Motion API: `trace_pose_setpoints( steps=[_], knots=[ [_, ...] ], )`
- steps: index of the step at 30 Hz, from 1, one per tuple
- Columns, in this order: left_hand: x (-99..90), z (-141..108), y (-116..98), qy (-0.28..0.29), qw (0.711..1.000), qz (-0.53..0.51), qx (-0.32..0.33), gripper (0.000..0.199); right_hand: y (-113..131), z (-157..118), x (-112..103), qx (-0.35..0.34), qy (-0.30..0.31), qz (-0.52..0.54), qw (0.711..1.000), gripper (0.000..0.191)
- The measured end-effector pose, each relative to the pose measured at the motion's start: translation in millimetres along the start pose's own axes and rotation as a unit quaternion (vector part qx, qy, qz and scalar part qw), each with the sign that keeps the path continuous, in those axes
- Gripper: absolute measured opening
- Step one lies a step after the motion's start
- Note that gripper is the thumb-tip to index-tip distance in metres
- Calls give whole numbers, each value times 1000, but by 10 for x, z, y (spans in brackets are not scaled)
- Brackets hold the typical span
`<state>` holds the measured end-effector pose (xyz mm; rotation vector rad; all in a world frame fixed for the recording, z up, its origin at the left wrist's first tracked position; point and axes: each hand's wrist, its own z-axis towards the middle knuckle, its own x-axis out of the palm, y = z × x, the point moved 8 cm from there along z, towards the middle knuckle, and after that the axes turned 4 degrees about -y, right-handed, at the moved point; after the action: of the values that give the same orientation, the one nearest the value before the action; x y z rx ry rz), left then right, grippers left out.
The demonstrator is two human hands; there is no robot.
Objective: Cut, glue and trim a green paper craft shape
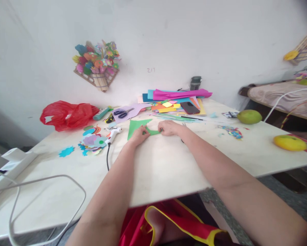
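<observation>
A green sheet of paper (135,127) lies on the table, with a ragged upper edge and a narrow strip reaching right. My left hand (139,136) is closed on its lower middle, thumb and fingertips together at the paper. At the strip's right end, the fingers of my right hand (171,128) are curled and pinch the paper. Left of the sheet rests a white glue gun (113,135) with a black cord. Beyond it, dark-handled scissors (122,112) lie on a lilac sheet (133,110).
Cut paper flowers (93,141) pile up at left, near a red plastic bag (67,115). Coloured sheets (181,94) and a phone (189,108) lie at the back. A green mango (249,117) and a yellow one (290,142) sit right. A white cable (66,176) loops at front left.
</observation>
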<state>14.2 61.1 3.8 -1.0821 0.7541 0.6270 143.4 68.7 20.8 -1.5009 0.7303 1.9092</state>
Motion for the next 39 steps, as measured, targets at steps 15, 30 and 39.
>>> trace_pose_setpoints(
  steps=[15, 30, 39],
  knots=[
    [97, 17, -237, -14, 993, 55, 100, 13, -112, 34, 39, 14, 5, 55, 998, 20],
    [104, 50, -172, -11, 999, 44, 15, 14, -220, -56, 32, 122, 58, 70, 988, 19],
    [155, 112, -114, -8, 999, 50, -2, 11, -361, -52, 133, 118, 76, 82, 987, 20]
  ],
)
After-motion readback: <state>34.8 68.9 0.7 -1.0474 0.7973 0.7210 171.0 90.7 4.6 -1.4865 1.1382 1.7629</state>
